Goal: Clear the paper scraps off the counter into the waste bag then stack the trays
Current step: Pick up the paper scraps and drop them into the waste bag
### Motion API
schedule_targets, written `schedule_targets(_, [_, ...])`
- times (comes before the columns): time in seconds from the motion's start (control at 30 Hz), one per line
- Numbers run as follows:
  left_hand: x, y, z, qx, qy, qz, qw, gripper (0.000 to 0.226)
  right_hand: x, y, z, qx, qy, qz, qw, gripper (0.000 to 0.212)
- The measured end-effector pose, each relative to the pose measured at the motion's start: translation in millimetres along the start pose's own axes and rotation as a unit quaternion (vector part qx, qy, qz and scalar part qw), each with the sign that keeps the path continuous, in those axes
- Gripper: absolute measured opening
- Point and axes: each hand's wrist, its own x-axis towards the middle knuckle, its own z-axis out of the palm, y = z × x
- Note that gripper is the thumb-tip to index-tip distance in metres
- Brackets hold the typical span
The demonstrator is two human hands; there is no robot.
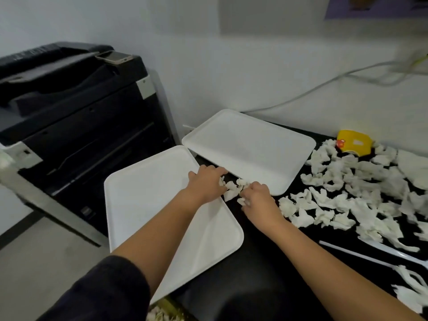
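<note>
Both hands, left hand (203,181) and right hand (257,195), cup fingers around paper scraps (234,188), gathering them beside the near tray's (143,200) two o'clock corner.

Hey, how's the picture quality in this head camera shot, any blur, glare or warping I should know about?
Head view: wide-angle warping bends the copier and the wall cable. Motion blur smears the paper scraps toward the right edge. Both hands, left hand and right hand, are fairly sharp. Lighting is dim and even, with soft shadows on the near tray; the far tray looks slightly washed out.
</note>
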Motion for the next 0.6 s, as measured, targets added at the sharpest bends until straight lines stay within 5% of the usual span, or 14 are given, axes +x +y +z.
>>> schedule_targets(0.23, [6.5, -3.1, 9.4, 0.000, 0.023, 0.001, 1.000, 0.026, 4.7, 2.6, -8.1, 0.011, 0.000, -0.014, 1.000, 0.027])
schedule_targets(0.47, [-1.1, -11.3, 4.9, -0.152, 0.117, 0.010, 0.981, 0.026, 6.6, -6.1, -27.3, 0.155, 0.127, -0.011, 0.980, 0.021])
schedule_targets(0.6, [-25.9, -16.6, -7.0, -0.232, 0.172, 0.004, 0.957, 0.025, 0.9, -22.1, -32.2, 0.213, 0.132, -0.021, 0.968, 0.019])
